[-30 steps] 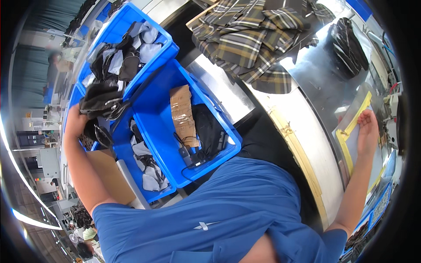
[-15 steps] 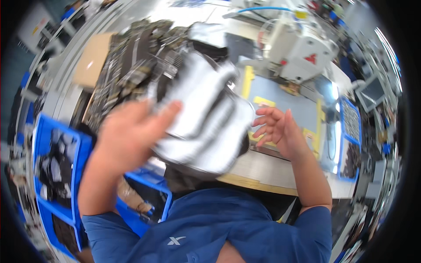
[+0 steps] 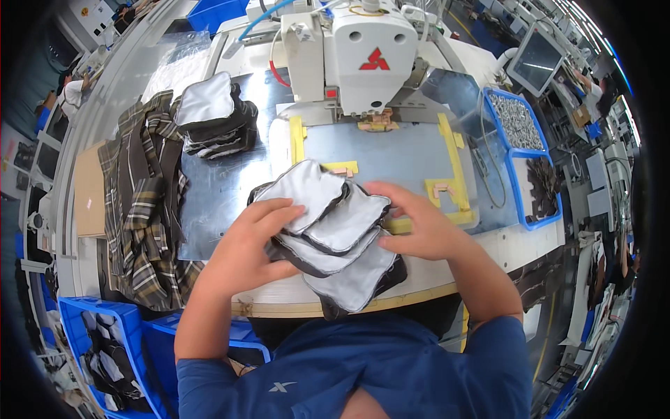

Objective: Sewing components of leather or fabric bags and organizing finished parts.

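My worktable (image 3: 223, 188) carries a sewing machine (image 3: 356, 52) at the far edge. Before me lies a fanned stack of grey fabric pieces (image 3: 328, 241), its long axis running from far-left to near-right; lower pieces are mostly hidden under upper ones. My left hand (image 3: 244, 244) lies flat on it, fingers spread. My right hand (image 3: 419, 223) presses its right edge, fingertips together, thumb hidden

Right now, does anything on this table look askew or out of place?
Only slightly: the grey fabric pieces under both hands lie fanned out, and the lowest overhangs the table edge. Nothing is spilled or damaged.
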Motion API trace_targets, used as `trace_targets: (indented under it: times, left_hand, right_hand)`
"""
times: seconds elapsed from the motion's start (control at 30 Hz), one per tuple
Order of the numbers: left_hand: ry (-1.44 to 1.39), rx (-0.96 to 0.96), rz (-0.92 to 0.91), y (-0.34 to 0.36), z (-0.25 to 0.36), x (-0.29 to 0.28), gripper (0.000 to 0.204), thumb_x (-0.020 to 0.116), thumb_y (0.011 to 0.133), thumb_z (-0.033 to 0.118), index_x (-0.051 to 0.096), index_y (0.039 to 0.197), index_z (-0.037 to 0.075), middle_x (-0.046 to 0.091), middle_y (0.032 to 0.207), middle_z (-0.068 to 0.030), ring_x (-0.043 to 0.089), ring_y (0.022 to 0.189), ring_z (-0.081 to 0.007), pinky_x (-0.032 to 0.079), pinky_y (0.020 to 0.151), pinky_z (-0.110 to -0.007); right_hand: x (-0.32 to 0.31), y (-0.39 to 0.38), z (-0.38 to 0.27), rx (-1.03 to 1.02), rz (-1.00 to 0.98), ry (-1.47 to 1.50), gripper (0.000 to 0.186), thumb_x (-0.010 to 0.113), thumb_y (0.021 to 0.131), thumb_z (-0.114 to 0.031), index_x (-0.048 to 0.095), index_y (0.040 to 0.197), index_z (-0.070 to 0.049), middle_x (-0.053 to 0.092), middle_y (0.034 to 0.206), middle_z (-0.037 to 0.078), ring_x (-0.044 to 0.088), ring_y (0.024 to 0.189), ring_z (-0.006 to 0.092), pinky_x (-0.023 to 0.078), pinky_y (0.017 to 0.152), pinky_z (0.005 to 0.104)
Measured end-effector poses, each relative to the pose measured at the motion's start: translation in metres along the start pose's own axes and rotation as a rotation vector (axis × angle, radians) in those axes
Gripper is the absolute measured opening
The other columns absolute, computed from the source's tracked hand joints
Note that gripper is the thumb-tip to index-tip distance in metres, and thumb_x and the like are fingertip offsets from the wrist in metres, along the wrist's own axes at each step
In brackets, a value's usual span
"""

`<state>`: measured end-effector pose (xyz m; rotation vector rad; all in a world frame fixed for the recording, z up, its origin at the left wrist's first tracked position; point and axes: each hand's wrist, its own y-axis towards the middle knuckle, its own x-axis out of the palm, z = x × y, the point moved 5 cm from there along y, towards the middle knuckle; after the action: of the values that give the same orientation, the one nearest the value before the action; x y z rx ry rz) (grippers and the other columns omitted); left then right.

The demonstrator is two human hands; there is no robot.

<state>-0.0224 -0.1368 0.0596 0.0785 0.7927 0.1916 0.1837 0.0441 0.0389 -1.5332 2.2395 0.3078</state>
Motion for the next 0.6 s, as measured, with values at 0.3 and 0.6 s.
trace_targets:
  times: [0.3, 0.6]
  left_hand:
    - [0.142, 0.090, 0.119, 0.016, -0.001, 0.005, 0.066, 0.072, 0.058, -0.012, 0.068, 0.120, 0.007, 0.064, 0.120, -0.0134, 0.061, 0.113, -0.0338, 0.051, 0.096, -0.040]
    - [-0.042, 0.218, 0.344, 0.033, -0.001, 0.000, 0.042, 0.069, 0.058, -0.015, 0.064, 0.096, 0.004, 0.066, 0.098, -0.0108, 0.066, 0.091, -0.0313, 0.054, 0.077, -0.036]
  right_hand:
    - [0.004, 0.012, -0.004, -0.086, 0.025, -0.111, 0.035, 0.073, 0.077, -0.004, 0.069, 0.112, -0.004, 0.065, 0.117, 0.011, 0.067, 0.095, 0.0237, 0.054, 0.081, 0.0326]
    - [-0.042, -0.001, -0.050, -0.174, 0.168, -0.128, 0.020, 0.072, 0.078, -0.002, 0.070, 0.097, -0.001, 0.066, 0.092, 0.012, 0.064, 0.077, 0.0174, 0.051, 0.071, 0.0271]
